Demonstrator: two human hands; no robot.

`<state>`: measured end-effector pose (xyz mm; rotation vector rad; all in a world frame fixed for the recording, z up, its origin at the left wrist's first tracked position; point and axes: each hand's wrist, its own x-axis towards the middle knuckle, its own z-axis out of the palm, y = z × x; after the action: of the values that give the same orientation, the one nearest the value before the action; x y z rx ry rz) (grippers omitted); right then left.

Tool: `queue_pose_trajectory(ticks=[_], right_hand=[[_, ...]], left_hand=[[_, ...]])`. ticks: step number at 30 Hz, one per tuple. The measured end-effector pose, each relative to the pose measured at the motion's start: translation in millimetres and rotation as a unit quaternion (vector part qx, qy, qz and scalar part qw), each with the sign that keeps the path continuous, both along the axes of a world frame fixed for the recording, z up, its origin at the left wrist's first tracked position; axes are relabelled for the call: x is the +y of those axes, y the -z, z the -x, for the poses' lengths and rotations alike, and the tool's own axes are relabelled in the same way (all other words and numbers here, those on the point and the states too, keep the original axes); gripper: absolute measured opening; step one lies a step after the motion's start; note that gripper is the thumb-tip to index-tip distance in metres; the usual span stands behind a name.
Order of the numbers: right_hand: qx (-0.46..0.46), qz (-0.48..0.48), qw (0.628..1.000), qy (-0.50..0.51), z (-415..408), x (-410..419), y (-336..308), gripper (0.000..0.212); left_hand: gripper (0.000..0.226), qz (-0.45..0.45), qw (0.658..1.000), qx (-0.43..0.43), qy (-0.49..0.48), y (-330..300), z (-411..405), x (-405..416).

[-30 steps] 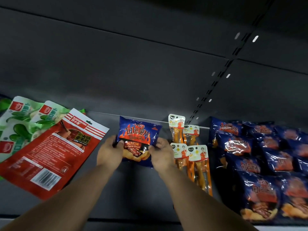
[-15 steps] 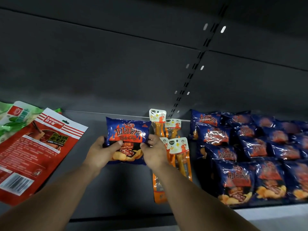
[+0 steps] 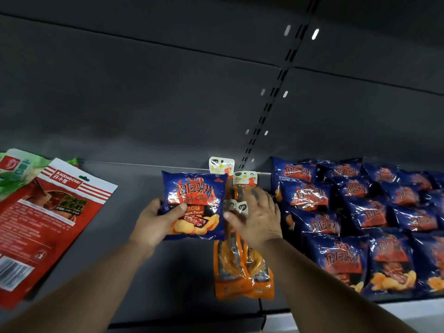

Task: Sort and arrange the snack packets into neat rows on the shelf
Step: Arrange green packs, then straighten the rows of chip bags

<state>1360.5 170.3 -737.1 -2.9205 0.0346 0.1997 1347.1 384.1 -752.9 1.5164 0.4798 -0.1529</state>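
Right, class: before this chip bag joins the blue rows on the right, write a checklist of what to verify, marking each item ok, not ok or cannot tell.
1. Left hand grips the chip bag: ok.
2. Right hand off the bag: ok; it lies open over the orange packets.
3. Bag front faces out: ok.
4. Path to the blue rows clear: not ok; orange packets and right hand lie between.
5. Free slot in the rows: cannot tell.
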Motion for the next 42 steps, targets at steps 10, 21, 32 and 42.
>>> queue_pose_trajectory(ticks=[10,21,32,42], right_hand=[[0.027,-0.156,0.979,0.132,-5.0,-7.5,16.9,0.076],[-0.039,-0.175,0.97,0.165,-2.5,-7.7,13.3,0.081],[-0.125,-0.037,0.99,0.057,8.8,11.4,9.5,0.062],[0.007,0.051,0.996,-0.079,-4.4,-3.3,0.9,0.081]], left_hand=[[0.033,-0.001,0.999,0.041,-0.001,7.5,-1.1,-13.1],[0.028,0.022,0.998,0.047,-0.042,4.6,-3.1,-12.1],[0.028,0.015,0.995,0.045,-0.087,-2.1,1.6,9.7],[0.025,0.004,0.998,0.048,-0.048,-8.8,11.4,8.1]])
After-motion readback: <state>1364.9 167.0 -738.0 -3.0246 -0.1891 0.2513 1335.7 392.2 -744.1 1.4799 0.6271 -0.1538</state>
